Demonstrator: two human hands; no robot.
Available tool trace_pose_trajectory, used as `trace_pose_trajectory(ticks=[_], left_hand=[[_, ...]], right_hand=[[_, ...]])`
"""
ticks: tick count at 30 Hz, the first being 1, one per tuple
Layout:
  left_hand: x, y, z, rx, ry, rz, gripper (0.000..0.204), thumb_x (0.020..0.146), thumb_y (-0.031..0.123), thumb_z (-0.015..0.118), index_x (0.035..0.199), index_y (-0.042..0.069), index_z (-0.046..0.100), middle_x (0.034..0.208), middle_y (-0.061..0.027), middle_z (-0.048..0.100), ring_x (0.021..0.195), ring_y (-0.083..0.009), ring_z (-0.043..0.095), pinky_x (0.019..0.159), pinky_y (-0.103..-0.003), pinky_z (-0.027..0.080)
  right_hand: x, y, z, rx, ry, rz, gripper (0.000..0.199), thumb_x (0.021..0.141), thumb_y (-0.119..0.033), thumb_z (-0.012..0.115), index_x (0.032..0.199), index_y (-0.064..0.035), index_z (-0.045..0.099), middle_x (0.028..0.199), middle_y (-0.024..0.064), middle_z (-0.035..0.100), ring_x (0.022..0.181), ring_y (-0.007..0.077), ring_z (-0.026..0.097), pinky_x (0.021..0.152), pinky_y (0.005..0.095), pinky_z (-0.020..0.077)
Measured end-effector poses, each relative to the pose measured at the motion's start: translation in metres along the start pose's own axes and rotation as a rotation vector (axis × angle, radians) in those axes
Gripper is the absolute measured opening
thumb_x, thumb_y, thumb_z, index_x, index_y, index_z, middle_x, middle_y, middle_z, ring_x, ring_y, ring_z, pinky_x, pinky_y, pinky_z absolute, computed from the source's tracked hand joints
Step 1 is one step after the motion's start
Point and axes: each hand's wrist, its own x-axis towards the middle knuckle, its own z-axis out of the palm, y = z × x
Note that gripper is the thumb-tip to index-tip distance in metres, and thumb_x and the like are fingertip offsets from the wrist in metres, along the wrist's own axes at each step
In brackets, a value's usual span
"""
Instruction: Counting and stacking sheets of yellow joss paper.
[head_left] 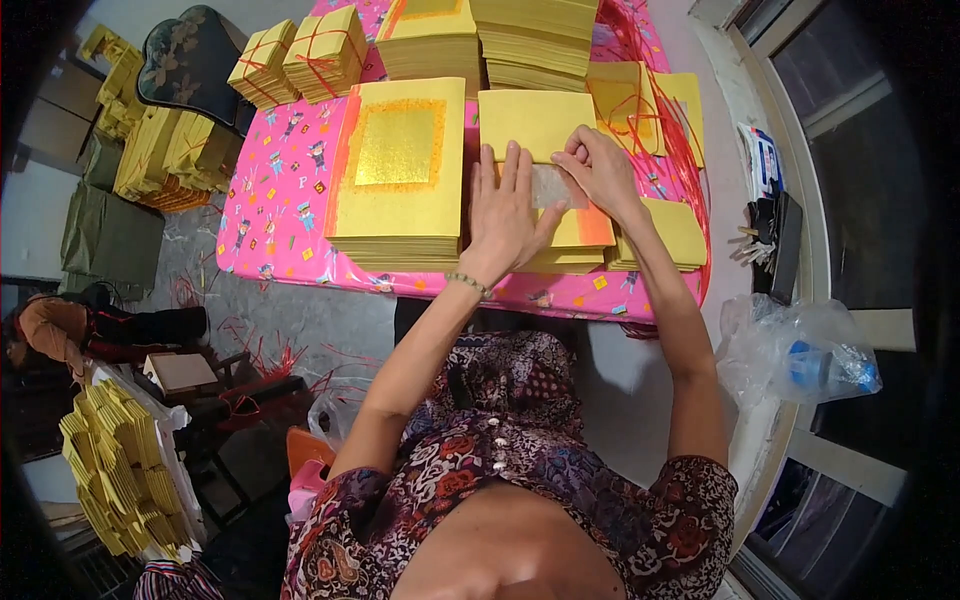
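Observation:
In front of me is a stack of yellow paper sheets [570,258], with a silvery square [551,186] and an orange band showing on it. A yellow paper sheet [535,112] lies at the stack's far part, its near edge at my fingers. My left hand [503,208] presses flat on the stack, fingers stretched out. With bent fingers pinched together, my right hand [600,176] grips the sheet's near edge; the fingertips are partly hidden. To the left stands a taller stack of yellow paper [400,215] with a gold square on top.
The pink patterned tablecloth [275,215] carries more paper stacks and bundles [325,55] tied with red string. Red strings [675,120] hang along the right edge. A plastic bag [800,350] lies by the window. Another person [60,325] bends at the left near piled yellow paper [120,470].

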Motion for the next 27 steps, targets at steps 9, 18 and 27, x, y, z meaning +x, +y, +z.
trace_pose_trajectory(ticks=[9, 18, 27], left_hand=[[-0.004, -0.007, 0.000, 0.011, -0.028, 0.018, 0.080, 0.097, 0.051, 0.049, 0.145, -0.011, 0.034, 0.151, -0.0328, 0.031, 0.144, -0.0533, 0.017, 0.120, -0.051, 0.017], [-0.003, -0.007, -0.001, -0.071, -0.036, 0.010, 0.080, 0.097, 0.050, 0.050, 0.145, -0.012, 0.034, 0.152, -0.0331, 0.030, 0.143, -0.0538, 0.017, 0.120, -0.051, 0.017], [0.001, -0.007, -0.008, -0.124, -0.091, -0.043, 0.075, 0.098, 0.049, 0.048, 0.149, -0.004, 0.032, 0.155, -0.0299, 0.027, 0.145, -0.0525, 0.015, 0.118, -0.056, 0.017]], right_hand=[[0.002, 0.000, -0.001, 0.101, -0.060, 0.082, 0.028, 0.083, -0.025, 0.076, 0.082, -0.0033, 0.059, 0.072, 0.0091, 0.060, 0.076, 0.0278, 0.057, 0.068, 0.0412, 0.0461], [-0.001, 0.006, 0.001, 0.115, -0.026, -0.035, 0.025, 0.083, -0.022, 0.075, 0.085, -0.0024, 0.060, 0.077, 0.0094, 0.060, 0.076, 0.0270, 0.056, 0.070, 0.0403, 0.0458], [0.004, 0.008, -0.013, -0.286, 0.120, -0.478, 0.029, 0.081, -0.024, 0.077, 0.102, -0.0054, 0.069, 0.083, 0.0105, 0.057, 0.076, 0.0293, 0.062, 0.064, 0.0398, 0.0505]])
